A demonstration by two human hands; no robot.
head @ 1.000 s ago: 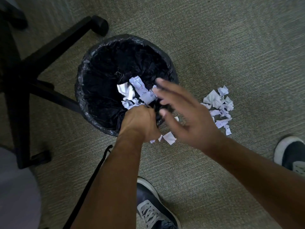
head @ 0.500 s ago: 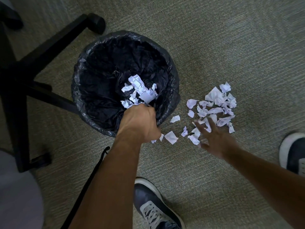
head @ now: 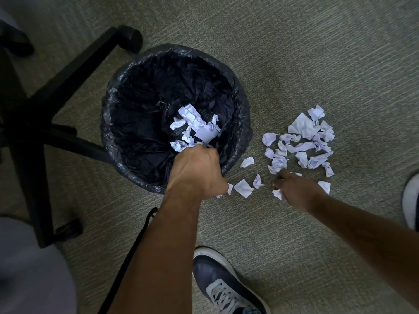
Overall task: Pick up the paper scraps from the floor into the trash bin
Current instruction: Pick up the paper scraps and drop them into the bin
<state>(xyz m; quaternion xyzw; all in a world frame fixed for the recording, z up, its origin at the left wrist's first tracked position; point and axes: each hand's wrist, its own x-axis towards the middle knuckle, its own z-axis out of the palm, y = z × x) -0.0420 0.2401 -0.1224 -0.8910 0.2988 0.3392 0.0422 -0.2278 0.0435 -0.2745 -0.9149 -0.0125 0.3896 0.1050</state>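
Gathering scraps beside a steadied bin

Lying on the carpet right of centre, the scraps (head: 301,141) form a loose white pile, with a few strays (head: 243,188) trailing left toward the bin (head: 243,123). More crumpled paper (head: 195,125) already sits inside the black liner, at its lower right, so the job looks partly done, with most of the pile yet to be lifted.

The right hand (head: 292,189) reaches in from the lower right and is down at the near edge of the pile, fingers curled toward the carpet among the closest bits. Whether it has paper pinched cannot be told; the fingertips are dark and turned away from view. Starting at the near edge makes sense: those pieces are the easiest to rake together.

The left hand (head: 197,171) is closed in a fist over the bin's near rim, at the centre of the frame. It seems to be gripping the liner and rim, probably to keep the bin from sliding and its mouth close to the pile, though what exactly is in the fist is hidden.

The bin stands just left of the pile, giving each handful a short trip. A chair base (head: 56,105) spreads across the upper left, one castor near the bin's far side. A shoe (head: 226,288) is planted at the bottom centre, another shoe edge (head: 411,200) at the right border.
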